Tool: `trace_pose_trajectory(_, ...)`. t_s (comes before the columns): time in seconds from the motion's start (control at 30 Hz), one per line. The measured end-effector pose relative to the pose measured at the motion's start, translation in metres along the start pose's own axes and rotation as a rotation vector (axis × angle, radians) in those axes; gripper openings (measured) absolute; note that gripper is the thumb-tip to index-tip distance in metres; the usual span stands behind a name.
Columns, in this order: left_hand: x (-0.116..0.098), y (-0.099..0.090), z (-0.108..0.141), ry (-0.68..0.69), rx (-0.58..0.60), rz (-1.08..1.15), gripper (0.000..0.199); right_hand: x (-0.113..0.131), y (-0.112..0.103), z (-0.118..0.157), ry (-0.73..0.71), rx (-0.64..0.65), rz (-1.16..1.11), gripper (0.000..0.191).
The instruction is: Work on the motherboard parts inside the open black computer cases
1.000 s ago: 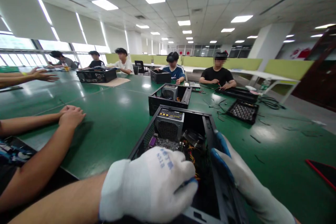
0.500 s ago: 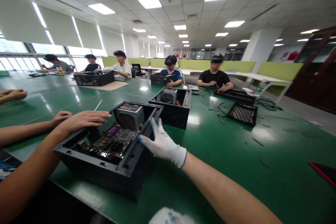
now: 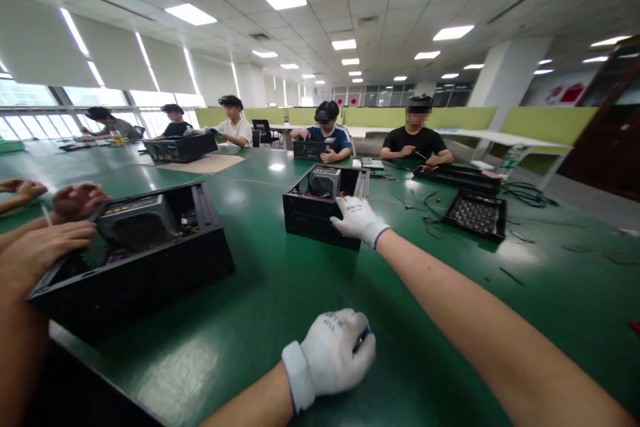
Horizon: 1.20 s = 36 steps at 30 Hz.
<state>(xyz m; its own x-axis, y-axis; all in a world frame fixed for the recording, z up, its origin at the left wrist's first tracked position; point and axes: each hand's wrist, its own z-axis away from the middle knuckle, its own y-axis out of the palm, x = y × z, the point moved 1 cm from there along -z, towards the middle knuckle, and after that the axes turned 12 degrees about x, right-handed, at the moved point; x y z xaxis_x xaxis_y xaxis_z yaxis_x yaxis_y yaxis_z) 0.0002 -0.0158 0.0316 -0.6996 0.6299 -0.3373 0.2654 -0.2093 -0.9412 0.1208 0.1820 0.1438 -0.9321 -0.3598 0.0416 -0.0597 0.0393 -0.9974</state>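
Observation:
A black open computer case (image 3: 320, 221) stands ahead of me, its grey power supply (image 3: 325, 181) showing inside. My right hand (image 3: 359, 219), in a white glove with a blue palm, grips its near right edge, fingers at the rim and thumb against the side. My left hand (image 3: 331, 352), gloved alike, is low over the table with its fingers curled; whatever lies within them is hidden. To the left, another open computer case (image 3: 150, 280) with a power supply (image 3: 137, 221) sits angled at a co-worker's bare hands (image 3: 50, 240).
The green table (image 3: 250, 320) runs far back. At right are a black tray (image 3: 475, 215) of small parts, loose cables (image 3: 530, 193) and scattered bits. Several co-workers sit across, one behind another case (image 3: 310, 149). A further case (image 3: 181, 147) rests on cardboard (image 3: 215, 165).
The near case has shifted left and turned. My right hand has left it and moved forward onto the farther case. My left hand has come up into view from the bottom edge.

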Motion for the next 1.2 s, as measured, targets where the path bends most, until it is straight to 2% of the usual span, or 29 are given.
trace_pose_trajectory(0.1, 0.021, 0.001, -0.007, -0.032, -0.074, -0.02, 0.023, 0.001, -0.002, -0.001, 0.016, -0.005, 0.055, 0.056)
trace_pose_trajectory(0.2, 0.033, 0.005, -0.002, -0.033, -0.106, -0.043, 0.022, 0.009, -0.006, 0.012, 0.001, -0.016, 0.096, 0.052)
trace_pose_trajectory(0.33, 0.038, 0.002, 0.008, -0.051, -0.186, -0.012, 0.02, 0.014, -0.011, 0.052, -0.06, -0.037, 0.136, 0.05)
trace_pose_trajectory(0.47, 0.031, -0.007, 0.013, 0.003, -0.283, 0.04, 0.017, 0.017, -0.013, 0.105, -0.104, -0.064, 0.157, 0.052)
trace_pose_trajectory(0.63, 0.017, -0.033, 0.032, 0.044, -0.467, 0.023, 0.013, 0.023, -0.014, 0.176, -0.219, -0.173, 0.163, 0.048)
trace_pose_trajectory(0.77, -0.002, -0.074, 0.055, 0.054, -0.565, -0.044, 0.013, 0.026, -0.016, 0.227, -0.278, -0.196, 0.109, 0.04)
trace_pose_trajectory(0.87, -0.019, -0.107, 0.068, 0.045, -0.523, -0.113, 0.017, 0.027, -0.018, 0.258, -0.304, -0.195, 0.047, 0.034)
trace_pose_trajectory(0.97, -0.033, -0.127, 0.075, 0.077, -0.343, -0.195, 0.022, 0.028, -0.02, 0.284, -0.33, -0.224, 0.0, 0.026)
trace_pose_trajectory(1.1, -0.046, -0.131, 0.08, 0.134, -0.086, -0.18, 0.026, 0.024, -0.017, 0.318, -0.36, -0.293, -0.009, 0.025)
trace_pose_trajectory(1.2, -0.057, -0.125, 0.088, 0.132, -0.062, -0.138, 0.026, 0.01, -0.004, 0.345, -0.378, -0.342, 0.041, 0.034)
